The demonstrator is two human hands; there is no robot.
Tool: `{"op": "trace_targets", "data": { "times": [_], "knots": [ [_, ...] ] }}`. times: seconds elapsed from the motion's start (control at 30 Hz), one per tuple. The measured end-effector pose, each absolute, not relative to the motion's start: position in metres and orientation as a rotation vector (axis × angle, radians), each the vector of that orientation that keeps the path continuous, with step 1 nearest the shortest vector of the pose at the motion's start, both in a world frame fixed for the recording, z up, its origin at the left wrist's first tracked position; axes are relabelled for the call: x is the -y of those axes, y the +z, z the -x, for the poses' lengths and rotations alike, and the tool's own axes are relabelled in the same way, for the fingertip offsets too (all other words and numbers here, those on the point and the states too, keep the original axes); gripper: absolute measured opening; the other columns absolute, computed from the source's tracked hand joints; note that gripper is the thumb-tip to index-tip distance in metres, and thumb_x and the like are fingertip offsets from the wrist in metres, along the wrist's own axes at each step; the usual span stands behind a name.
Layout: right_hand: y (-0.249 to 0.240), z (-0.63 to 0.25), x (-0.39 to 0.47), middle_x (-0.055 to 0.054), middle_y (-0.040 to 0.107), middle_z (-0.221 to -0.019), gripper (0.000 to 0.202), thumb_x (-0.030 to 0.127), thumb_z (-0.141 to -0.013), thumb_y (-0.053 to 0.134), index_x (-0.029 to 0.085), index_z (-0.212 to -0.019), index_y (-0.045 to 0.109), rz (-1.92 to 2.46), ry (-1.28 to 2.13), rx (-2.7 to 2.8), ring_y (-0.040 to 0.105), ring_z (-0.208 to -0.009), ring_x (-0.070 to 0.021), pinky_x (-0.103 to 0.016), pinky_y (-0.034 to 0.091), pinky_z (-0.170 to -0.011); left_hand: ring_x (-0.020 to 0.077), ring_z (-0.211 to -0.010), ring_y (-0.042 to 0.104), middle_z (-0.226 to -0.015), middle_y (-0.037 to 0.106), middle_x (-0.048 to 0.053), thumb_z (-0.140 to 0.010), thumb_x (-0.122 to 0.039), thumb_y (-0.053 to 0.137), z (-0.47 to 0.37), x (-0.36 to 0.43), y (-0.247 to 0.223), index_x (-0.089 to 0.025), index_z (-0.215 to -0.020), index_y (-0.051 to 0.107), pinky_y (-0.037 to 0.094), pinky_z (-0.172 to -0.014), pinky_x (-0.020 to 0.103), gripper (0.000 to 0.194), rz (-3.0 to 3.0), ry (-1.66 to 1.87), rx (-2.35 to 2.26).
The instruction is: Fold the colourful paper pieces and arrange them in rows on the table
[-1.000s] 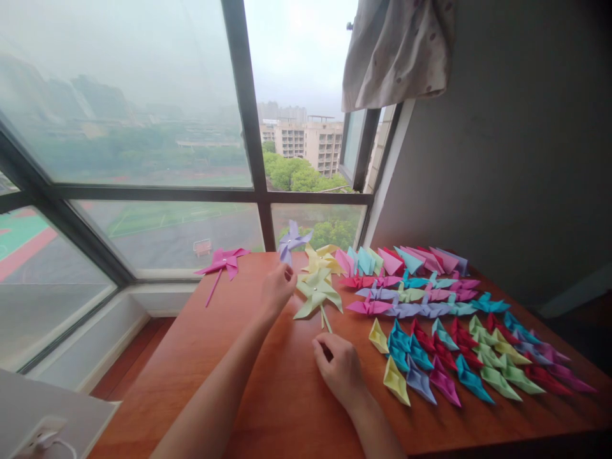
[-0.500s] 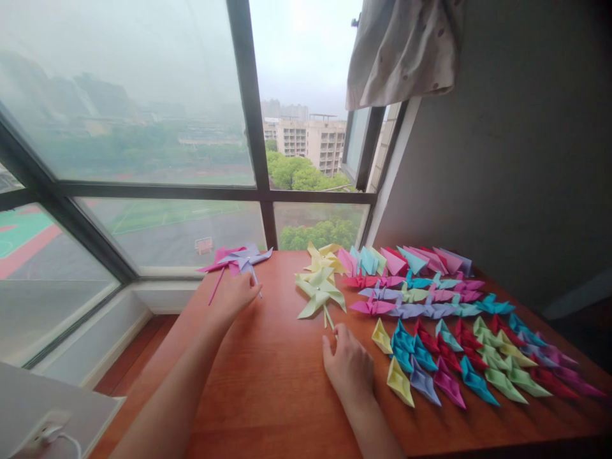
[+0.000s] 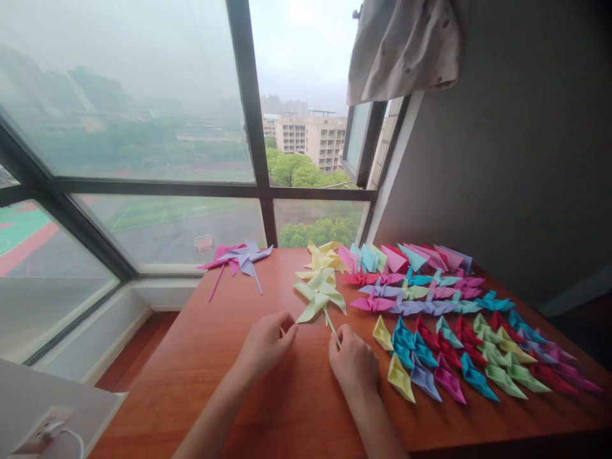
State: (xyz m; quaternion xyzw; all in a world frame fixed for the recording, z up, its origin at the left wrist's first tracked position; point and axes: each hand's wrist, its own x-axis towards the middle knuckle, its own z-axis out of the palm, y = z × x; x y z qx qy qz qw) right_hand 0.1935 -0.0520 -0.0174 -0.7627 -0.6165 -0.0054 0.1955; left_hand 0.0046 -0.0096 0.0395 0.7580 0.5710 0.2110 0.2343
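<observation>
At the left, a pink pinwheel and a purple pinwheel lie together on the surface and look already placed. The left hand has narrow, curled fingers; whether it grips anything, I cannot tell. In the middle, a green pinwheel, its stick in the right hand, and a yellow pinwheel behind it seem not yet finished. At the right, folded paper boats stand in rows

Pinwheels numbered four | paper boats topped twenty | paper cranes topped ten | folded triangles were about eleven
</observation>
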Motion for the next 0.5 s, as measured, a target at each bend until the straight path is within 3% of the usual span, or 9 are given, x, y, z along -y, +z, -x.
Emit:
{"op": "trace_targets", "data": {
  "times": [0.17,0.37,0.5],
  "knots": [
    [-0.017,-0.194,0.052,-0.002,0.065,-0.061,0.015,0.028,-0.089,0.055,0.022,-0.076,0.058,2.089,-0.017,1.754,0.061,-0.052,-0.0171,-0.026,0.021,-0.049,0.0197,-0.066,0.063,-0.072,0.071,0.005,-0.083,-0.029,0.055,-0.028,0.038,0.026,-0.020,-0.074,0.068,0.042,-0.060,0.026,0.018,-1.913,0.694,-1.385],
    [-0.019,-0.192,0.054,-0.002,0.066,-0.066,0.015,0.025,-0.091,0.052,0.021,-0.079,0.060,1.801,-0.070,1.777,0.063,-0.059,-0.0159,-0.025,0.028,-0.053,0.0208,-0.074,0.065,-0.086,0.075,0.007,-0.084,-0.032,0.055,-0.053,0.040,0.020,-0.019,-0.089,0.072,0.048,-0.069,0.027,0.021,-1.692,0.832,-1.203],
    [-0.021,-0.189,0.055,-0.001,0.065,-0.064,0.019,0.026,-0.094,0.049,0.020,-0.080,0.062,1.613,-0.066,1.823,0.062,-0.059,-0.0149,-0.024,0.032,-0.056,0.0200,-0.069,0.063,-0.075,0.071,0.006,-0.083,-0.037,0.057,-0.060,0.033,0.012,-0.020,-0.074,0.067,0.047,-0.065,0.028,0.022,-1.637,0.990,-1.298]
  ]
}}
